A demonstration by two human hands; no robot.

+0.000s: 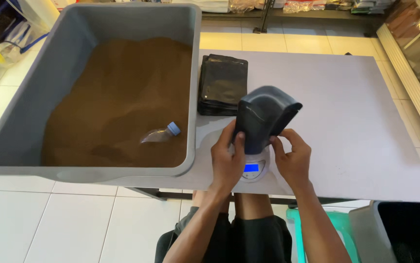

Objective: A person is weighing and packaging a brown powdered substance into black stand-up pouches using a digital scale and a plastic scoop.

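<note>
Both my hands hold a dark stand-up pouch (263, 117) with its mouth spread wide, just above a small round white scale (254, 170) with a lit blue display. My left hand (227, 163) grips the pouch's left side, thumb on its front. My right hand (292, 158) pinches its lower right edge. A stack of flat black pouches (223, 84) lies on the white table (346, 107) behind the scale. To the left, a large grey tub (15, 122) holds brown powder (122, 92), with a cut plastic bottle with a blue cap (161, 134) lying in it.
White tiled floor lies around the table. A teal plastic stool (339, 224) and a grey bin (365, 234) stand at the lower right. Shelving with bagged goods runs along the back, and a wooden rack (419, 44) stands at the right.
</note>
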